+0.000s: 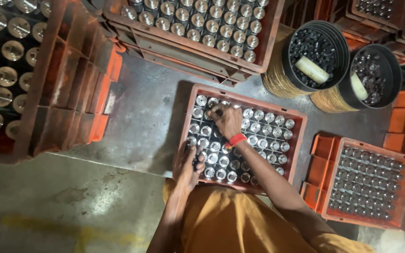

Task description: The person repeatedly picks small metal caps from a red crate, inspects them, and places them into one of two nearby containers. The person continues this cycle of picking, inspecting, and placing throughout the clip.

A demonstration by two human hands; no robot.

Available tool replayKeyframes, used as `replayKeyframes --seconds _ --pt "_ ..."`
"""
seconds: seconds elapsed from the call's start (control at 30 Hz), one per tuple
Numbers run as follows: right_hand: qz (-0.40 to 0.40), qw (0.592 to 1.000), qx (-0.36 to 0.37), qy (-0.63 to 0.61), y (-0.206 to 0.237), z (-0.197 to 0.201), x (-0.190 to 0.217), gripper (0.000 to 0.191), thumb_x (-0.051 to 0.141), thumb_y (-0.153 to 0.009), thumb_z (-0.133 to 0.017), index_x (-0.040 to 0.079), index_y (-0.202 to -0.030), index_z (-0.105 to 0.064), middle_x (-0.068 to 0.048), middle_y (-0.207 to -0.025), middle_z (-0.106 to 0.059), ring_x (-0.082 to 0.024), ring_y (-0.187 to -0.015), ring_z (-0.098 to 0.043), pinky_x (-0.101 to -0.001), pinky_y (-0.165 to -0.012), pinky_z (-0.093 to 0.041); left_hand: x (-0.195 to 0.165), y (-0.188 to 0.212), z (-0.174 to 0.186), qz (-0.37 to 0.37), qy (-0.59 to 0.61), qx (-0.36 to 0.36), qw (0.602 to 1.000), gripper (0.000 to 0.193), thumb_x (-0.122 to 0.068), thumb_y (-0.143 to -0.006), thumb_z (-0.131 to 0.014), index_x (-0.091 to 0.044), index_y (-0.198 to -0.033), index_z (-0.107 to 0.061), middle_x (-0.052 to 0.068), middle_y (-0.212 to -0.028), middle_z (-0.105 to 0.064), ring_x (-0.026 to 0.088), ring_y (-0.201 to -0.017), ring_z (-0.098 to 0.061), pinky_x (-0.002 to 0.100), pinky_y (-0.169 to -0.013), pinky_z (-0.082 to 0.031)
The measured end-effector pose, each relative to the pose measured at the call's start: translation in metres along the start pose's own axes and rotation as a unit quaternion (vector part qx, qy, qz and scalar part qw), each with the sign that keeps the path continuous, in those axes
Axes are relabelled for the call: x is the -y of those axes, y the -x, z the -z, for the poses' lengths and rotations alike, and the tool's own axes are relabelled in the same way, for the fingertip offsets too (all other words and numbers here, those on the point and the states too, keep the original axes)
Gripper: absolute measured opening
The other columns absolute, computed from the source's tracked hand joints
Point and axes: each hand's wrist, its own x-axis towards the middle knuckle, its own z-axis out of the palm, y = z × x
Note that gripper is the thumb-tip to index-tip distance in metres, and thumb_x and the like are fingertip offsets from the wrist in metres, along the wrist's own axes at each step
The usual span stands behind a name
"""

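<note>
the right hand (227, 121), with a red band at the wrist, reaches into the far-left part of the orange plastic crate (297, 140) on the grey floor (151, 112). its grip is closed around something small and dark among the shiny round metal cylinders (263, 129) that stand upright in rows inside; what exactly it pinches i cannot tell, because the fingers cover it. the left hand (187, 165) rests on the near-left edge of the same crate, fingers curled over the rim and touching the nearest cylinders; whether it holds one is not clear.

the risks, as i judge them: the cylinders stand close together, touching, so a piece lifted at an angle can catch its neighbour and tip it, and one fall can knock down a row. the right forearm crosses low over the near rows and can brush their tops. the pieces look smooth and polished, so a pinch with the fingertips may slip, and a dropped one can dent others below it. beyond the right hand, two black round buckets of small dark parts (322, 56) stand near the crate, and a second orange crate of small cylinders (366, 182) lies to the right, close enough for an elbow to bump.
</note>
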Motion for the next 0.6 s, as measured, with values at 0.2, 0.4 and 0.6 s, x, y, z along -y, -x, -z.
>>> replayKeyframes --seconds 0.2,0.4,0.6 --pt "0.057 0.968 -0.01 -0.244 0.057 0.014 -0.011 0.023 0.023 -0.093 -0.074 0.009 -0.111 -0.076 -0.011 -0.118 -0.078 -0.02 -0.091 -0.073 -0.0359 -0.085 -0.059 -0.001 0.001 0.002 0.058 -0.057 0.111 0.99 0.04 -0.023 -0.107 -0.058 -0.008 -0.144 -0.059 0.002 -0.078 -0.054 0.007 -0.056 -0.044 0.021 -0.049 -0.037" --pt "-0.068 0.81 0.216 -0.542 0.136 -0.01 -0.037 0.022 0.016 -0.097 -0.075 -0.001 -0.11 -0.075 -0.008 -0.093 -0.075 -0.015 -0.084 -0.069 -0.0319 -0.079 -0.057 0.016 -0.005 0.019 0.146 -0.145 0.153 0.967 0.048 -0.02 -0.097 -0.063 -0.018 -0.144 -0.053 0.0 -0.077 -0.055 0.005 -0.053 -0.042 0.019 -0.048 -0.032" --pt "-0.149 0.886 -0.006 -0.44 0.091 0.004 -0.061 0.023 0.019 -0.104 -0.063 0.004 -0.118 -0.071 -0.005 -0.089 -0.074 -0.011 -0.071 -0.06 -0.0291 -0.065 -0.05 0.02 -0.013 0.025 0.084 -0.071 0.031 0.993 0.025 -0.017 -0.099 -0.067 -0.002 -0.118 -0.062 0.001 -0.074 -0.053 0.009 -0.053 -0.044 0.023 -0.048 -0.035"
